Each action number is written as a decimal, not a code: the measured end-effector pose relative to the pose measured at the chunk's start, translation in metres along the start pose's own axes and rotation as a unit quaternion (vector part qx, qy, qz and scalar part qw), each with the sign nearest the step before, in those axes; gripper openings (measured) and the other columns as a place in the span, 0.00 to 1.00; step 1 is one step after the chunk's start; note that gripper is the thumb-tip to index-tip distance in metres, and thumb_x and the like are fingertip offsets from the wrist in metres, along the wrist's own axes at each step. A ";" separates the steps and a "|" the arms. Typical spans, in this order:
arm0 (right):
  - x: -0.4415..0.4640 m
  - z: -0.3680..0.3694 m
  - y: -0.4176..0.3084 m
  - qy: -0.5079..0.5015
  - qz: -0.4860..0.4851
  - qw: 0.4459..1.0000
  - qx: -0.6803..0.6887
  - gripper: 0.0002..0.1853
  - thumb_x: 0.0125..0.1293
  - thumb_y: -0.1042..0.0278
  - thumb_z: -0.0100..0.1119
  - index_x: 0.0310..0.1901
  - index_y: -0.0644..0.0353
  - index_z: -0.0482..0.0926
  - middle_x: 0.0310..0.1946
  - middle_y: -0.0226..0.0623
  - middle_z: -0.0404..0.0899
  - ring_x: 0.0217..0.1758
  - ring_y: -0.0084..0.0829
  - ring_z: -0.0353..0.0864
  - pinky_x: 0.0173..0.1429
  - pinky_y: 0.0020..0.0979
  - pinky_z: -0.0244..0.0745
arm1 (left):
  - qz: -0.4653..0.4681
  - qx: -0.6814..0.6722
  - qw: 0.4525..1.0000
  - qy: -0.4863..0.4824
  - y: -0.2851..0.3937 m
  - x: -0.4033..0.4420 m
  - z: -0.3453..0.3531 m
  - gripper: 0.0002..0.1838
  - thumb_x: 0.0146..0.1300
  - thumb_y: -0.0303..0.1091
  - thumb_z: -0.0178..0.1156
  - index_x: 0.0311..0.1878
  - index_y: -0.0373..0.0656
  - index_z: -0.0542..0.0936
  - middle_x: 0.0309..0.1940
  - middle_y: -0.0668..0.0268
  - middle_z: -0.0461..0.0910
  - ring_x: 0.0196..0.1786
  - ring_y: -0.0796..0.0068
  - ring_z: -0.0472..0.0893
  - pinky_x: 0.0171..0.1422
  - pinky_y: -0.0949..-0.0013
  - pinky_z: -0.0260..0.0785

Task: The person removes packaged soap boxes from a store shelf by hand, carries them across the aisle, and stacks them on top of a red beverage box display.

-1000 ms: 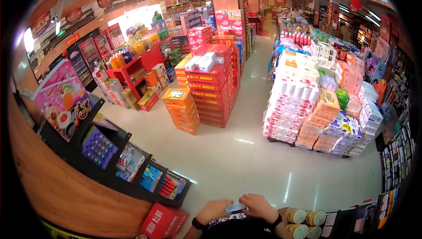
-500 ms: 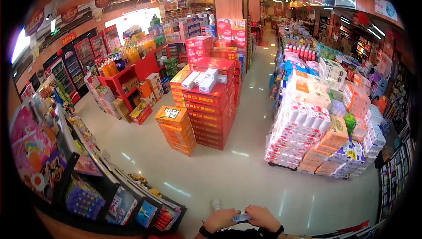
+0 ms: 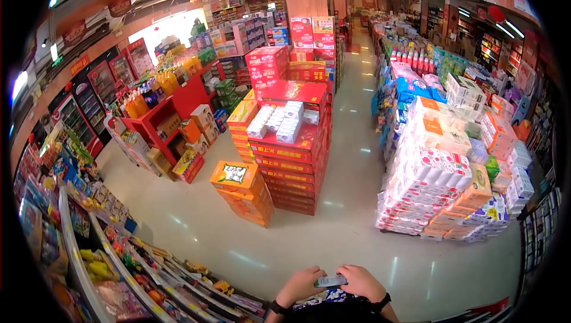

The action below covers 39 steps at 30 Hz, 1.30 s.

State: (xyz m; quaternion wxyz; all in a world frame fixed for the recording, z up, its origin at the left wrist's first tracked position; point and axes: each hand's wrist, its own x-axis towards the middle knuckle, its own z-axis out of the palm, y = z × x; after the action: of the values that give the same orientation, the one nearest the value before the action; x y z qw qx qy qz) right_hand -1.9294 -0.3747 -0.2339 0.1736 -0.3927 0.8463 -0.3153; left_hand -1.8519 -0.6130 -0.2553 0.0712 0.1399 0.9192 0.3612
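The person's left hand (image 3: 302, 284) and right hand (image 3: 361, 283) were both closed around a small, flat, pale blue-grey object (image 3: 331, 281), the left gripping one end and the right the other. It lay between them, low in the view, above the pale glossy floor (image 3: 351, 251). Its markings were too small to read. A black band (image 3: 380, 303) circled the right wrist.

Ahead stood a stack of red printed cartons (image 3: 288, 175), with small white wrapped packs (image 3: 289, 130) on its top. Orange cartons (image 3: 242, 191) were piled beside it, toward the person. To the left, a red shelf unit (image 3: 141, 123) bore bottles of orange liquid (image 3: 136, 105) on top and held cardboard boxes in its compartments. Farther left, dark-framed glass-door coolers (image 3: 88, 108) contained rows of goods too small to identify. At the lower left, a rack with pale shelf edges (image 3: 76, 263) held yellow packets (image 3: 99, 267) among other colourful packages. On the right, clear plastic wrapping enclosed white rolls (image 3: 437, 168) in a tall pile.
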 end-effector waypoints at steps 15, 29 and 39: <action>0.215 -0.076 0.096 0.012 0.032 0.999 0.002 0.15 0.58 0.71 0.68 0.47 0.62 0.81 0.43 0.48 0.85 0.48 0.54 0.85 0.54 0.48 0.81 | 0.009 0.017 0.999 -0.046 -0.116 0.204 -0.103 0.16 0.67 0.39 0.68 0.54 0.45 0.79 0.49 0.56 0.80 0.49 0.44 0.84 0.52 0.47 0.79; 0.395 -0.124 0.182 0.039 -0.002 0.999 0.014 0.17 0.56 0.66 0.76 0.45 0.59 0.82 0.42 0.43 0.86 0.47 0.50 0.86 0.50 0.46 0.81 | -0.085 0.095 0.987 0.098 -0.181 0.329 -0.163 0.20 0.59 0.34 0.70 0.56 0.48 0.81 0.48 0.61 0.79 0.56 0.54 0.82 0.51 0.51 0.81; 0.483 -0.136 0.207 0.158 0.069 0.985 0.031 0.21 0.52 0.70 0.79 0.47 0.59 0.81 0.44 0.43 0.84 0.46 0.52 0.86 0.48 0.47 0.81 | -0.127 0.131 0.976 0.115 -0.249 0.424 -0.193 0.20 0.63 0.37 0.69 0.58 0.49 0.81 0.34 0.57 0.87 0.36 0.52 0.88 0.38 0.49 0.79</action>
State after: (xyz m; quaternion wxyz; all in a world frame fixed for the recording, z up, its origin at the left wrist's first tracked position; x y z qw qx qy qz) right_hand -2.4228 -0.5925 -0.2937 0.0710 -0.2730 0.8779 -0.3869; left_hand -2.3506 -0.7806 -0.2977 -0.0089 -0.0126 0.9709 0.2392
